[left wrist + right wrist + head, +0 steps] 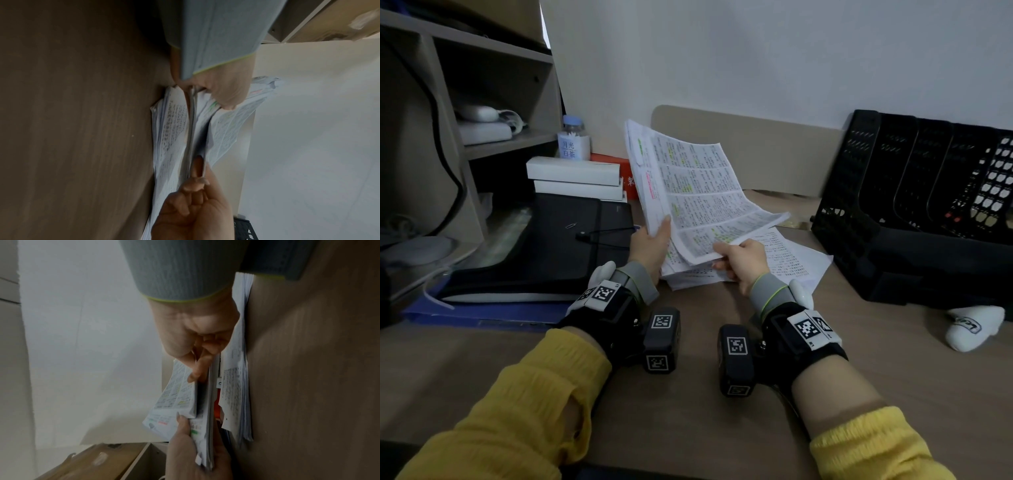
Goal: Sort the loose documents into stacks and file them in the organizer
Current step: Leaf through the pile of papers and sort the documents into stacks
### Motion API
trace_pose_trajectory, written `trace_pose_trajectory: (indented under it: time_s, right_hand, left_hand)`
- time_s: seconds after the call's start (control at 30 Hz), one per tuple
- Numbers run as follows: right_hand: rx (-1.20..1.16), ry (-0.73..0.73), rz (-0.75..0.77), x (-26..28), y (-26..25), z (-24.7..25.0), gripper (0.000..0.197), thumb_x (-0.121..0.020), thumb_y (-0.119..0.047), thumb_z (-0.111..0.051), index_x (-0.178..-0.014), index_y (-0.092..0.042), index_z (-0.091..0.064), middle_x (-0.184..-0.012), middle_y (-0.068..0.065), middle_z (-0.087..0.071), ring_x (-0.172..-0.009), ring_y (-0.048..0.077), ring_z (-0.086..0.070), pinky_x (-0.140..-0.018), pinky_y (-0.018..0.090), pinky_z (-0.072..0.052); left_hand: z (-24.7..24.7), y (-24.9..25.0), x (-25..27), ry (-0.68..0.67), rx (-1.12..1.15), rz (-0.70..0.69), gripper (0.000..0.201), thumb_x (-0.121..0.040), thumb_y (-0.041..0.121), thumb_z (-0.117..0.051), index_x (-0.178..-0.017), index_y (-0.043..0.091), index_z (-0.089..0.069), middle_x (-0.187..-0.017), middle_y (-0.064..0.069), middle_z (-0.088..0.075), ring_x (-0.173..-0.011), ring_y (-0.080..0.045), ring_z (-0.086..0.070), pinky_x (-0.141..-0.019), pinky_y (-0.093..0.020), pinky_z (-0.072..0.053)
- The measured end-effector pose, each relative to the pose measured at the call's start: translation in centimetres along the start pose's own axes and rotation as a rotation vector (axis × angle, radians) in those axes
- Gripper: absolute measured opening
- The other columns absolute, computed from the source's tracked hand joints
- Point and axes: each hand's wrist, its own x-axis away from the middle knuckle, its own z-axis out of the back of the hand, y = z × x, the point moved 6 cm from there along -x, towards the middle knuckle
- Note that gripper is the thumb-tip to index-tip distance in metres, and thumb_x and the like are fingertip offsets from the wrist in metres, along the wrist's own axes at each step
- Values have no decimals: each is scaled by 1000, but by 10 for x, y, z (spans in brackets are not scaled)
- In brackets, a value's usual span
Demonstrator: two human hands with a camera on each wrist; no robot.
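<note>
A sheaf of printed pages with green and pink highlighter marks [698,192] is lifted at a tilt over the desk. My left hand [659,236] grips its lower left edge, thumb on top. My right hand [726,255] pinches the near right corner. In the right wrist view the right hand's thumb and fingers [197,369] pinch the sheaf [179,395]. Under it, a flat stack of printed sheets [794,263] lies on the desk [688,394]. The black mesh organizer [914,205] with several upright slots stands at the right, some white paper showing in its far right slot.
A black expanding folder [571,240] lies left of the papers on a blue folder [482,313]. White boxes [575,171], an orange box [616,164] and a bottle [573,137] stand behind it, beside a shelf unit [493,102]. A white rolled sock [976,325] lies near the organizer.
</note>
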Motion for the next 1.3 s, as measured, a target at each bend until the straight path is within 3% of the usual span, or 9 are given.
trace_pose_trajectory:
  time_s: [0.23,0.43,0.7,0.87,0.97,1.07,1.13,1.2,1.3]
  right_hand:
    - [50,-37,16,6,-2,-9,22,-85,-8,-67,-101,1,-56,-68,15,-62,-38,9,-61,-32,15,-31]
    - [-6,-76,9,15,-6,-18,12,-87,-3,-64,-95,5,-60,-75,12,-67,-41,10,-64,-32,15,-36]
    - [-88,-116,-84,21,-4,-22,7,-88,-8,-63,-91,-5,-58,-59,5,-68,-41,9,-63,-33,13,-32]
    - [-246,147,-169,13,8,7,8,-89,-9,-55,-90,-6,-48,-65,11,-57,-34,12,-55,-34,14,-27]
    - [-234,361,-127,6,12,30,31,-83,-8,-59,-111,-8,-44,-94,12,-57,-65,19,-56,-57,29,-44]
    - [-128,498,-98,4,13,49,62,-81,-13,-64,-137,-17,-38,-138,8,-36,-102,25,-49,-85,34,-43]
    - [19,536,-112,4,12,58,69,-80,-19,-65,-141,-23,-34,-147,6,-25,-125,31,-38,-99,39,-39]
    - [100,511,-131,2,12,59,70,-79,-23,-64,-143,-25,-34,-148,5,-25,-132,32,-30,-102,40,-34]
    - [-16,398,-112,0,11,48,67,-74,-18,-61,-138,-23,-43,-132,10,-52,-114,32,-52,-95,47,-48]
  left_hand:
    - [-3,1,0,-34,19,1,40,-91,32,-64,-121,7,-62,-116,-10,-67,-100,-23,-67,-89,-41,-56]
    - [-8,3,3,-104,72,-3,36,-92,23,-63,-122,3,-61,-112,-7,-67,-96,-20,-67,-74,-26,-60]
    - [-8,1,4,-127,75,-15,37,-89,12,-66,-123,-2,-60,-117,-18,-66,-105,-30,-66,-87,-42,-56]
    - [-7,2,4,-113,60,-26,36,-91,15,-65,-123,0,-60,-118,-14,-66,-103,-26,-65,-89,-38,-54]
    - [-6,1,2,-110,68,-20,34,-91,16,-65,-123,2,-61,-115,-12,-66,-102,-24,-66,-87,-37,-55]
    - [-7,1,2,-121,69,-15,33,-92,14,-64,-122,3,-61,-111,-10,-67,-98,-23,-66,-82,-34,-57]
    - [-8,2,3,-133,79,-13,32,-92,13,-63,-122,2,-61,-109,-9,-67,-97,-23,-66,-79,-31,-58]
    - [-10,2,4,-145,98,-5,33,-92,12,-63,-123,1,-60,-110,-11,-67,-96,-23,-66,-80,-33,-58]
    - [-11,2,5,-178,104,-5,34,-91,12,-64,-122,1,-60,-115,-15,-67,-99,-26,-67,-86,-38,-57]
